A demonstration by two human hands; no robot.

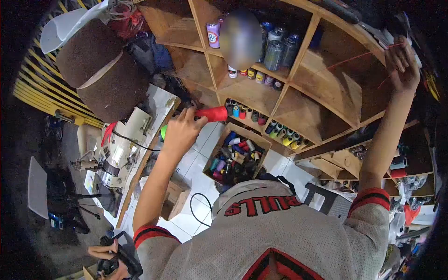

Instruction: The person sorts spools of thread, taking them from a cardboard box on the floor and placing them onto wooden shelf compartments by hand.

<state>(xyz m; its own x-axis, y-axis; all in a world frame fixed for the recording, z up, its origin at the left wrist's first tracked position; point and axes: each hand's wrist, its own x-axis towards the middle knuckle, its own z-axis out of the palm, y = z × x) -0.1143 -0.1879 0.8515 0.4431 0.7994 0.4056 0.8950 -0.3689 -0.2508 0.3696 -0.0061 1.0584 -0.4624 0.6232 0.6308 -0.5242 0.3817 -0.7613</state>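
Observation:
My left hand (184, 128) is wrapped round one end of a red thread spool (212, 114), in front of the wooden shelves. Out to the upper right, my right hand (402, 67) is raised with its fingers closed on a red thread (350, 59). This thread runs leftward from the fingers across the shelf compartments; its middle stretch towards the spool is too faint to follow. Something bright green (163, 132) shows just behind my left wrist.
Wooden shelves (303, 44) hold bottles and rows of thread spools. Below stands a box of mixed spools (238, 156) on the tiled floor. A white sewing machine (126, 140) is on a table at the left. A person (112, 261) is at the lower left.

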